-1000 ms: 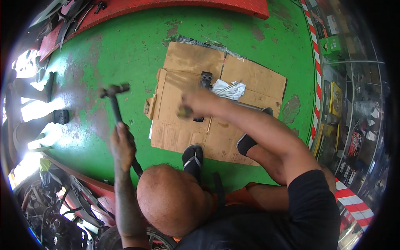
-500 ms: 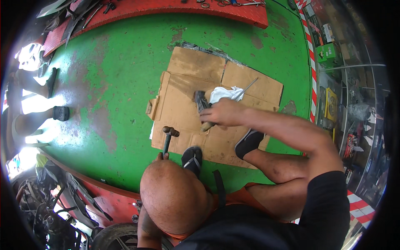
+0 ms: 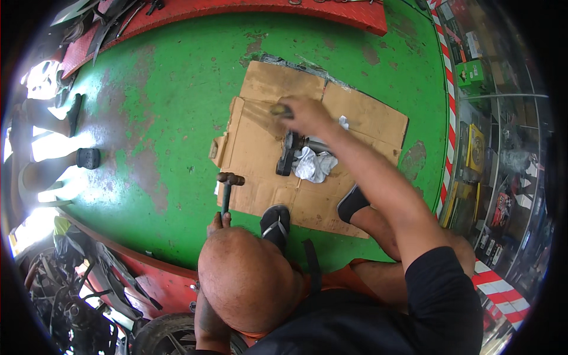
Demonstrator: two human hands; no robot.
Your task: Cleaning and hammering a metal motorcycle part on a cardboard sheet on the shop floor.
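My left hand (image 3: pixel 219 222), partly hidden behind my bent knee, is closed around the handle of a ball-peen hammer (image 3: pixel 226 195), its head pointing up. Over the upper part of a flattened cardboard sheet (image 3: pixel 355 109), my right hand (image 3: pixel 305 114) grips a short dark piece with a yellowish end (image 3: pixel 280 110); blur hides its kind. Just below that hand lies a dark metal part (image 3: pixel 287 155) with a thick shaft (image 3: pixel 316 145) to its right. A crumpled white rag (image 3: pixel 315 165) lies against the part, under the shaft. My sandalled feet rest at the cardboard's near edge.
A red metal platform (image 3: pixel 331 15) with tools crosses the far side. Glass shelving (image 3: pixel 503 96) with boxes stands right, behind red-and-white tape (image 3: pixel 451 106). Motorcycle parts (image 3: pixel 71 313) and a tyre (image 3: pixel 168 337) are at lower left. Another person's feet (image 3: pixel 89 158) show at left.
My right hand has moved up and away from the metal part with the short piece. The part and rag now lie nearer me, more uncovered. The hammer has shifted slightly left and upward.
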